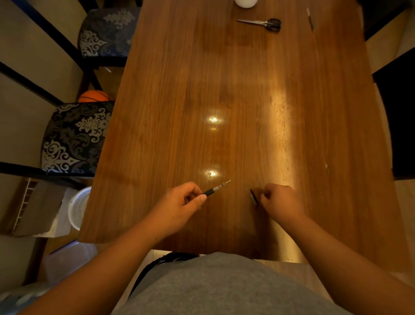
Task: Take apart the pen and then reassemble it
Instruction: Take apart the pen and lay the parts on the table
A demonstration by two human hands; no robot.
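Observation:
My left hand point(179, 203) is closed around the black pen body point(215, 189). Its spring and bare refill tip stick out up and to the right, just above the wooden table point(224, 90). A small dark pen part point(254, 197) lies on the table right beside my right hand point(281, 200). That hand's fingers are curled at the part's right side; whether they grip it or only touch it is unclear.
Black-handled scissors point(265, 23) lie at the far end of the table, with a white round object point(246, 2) behind them and a thin dark stick point(310, 19) to their right. Two patterned chairs point(74, 137) stand along the left edge. A white basket point(78, 208) sits on the floor.

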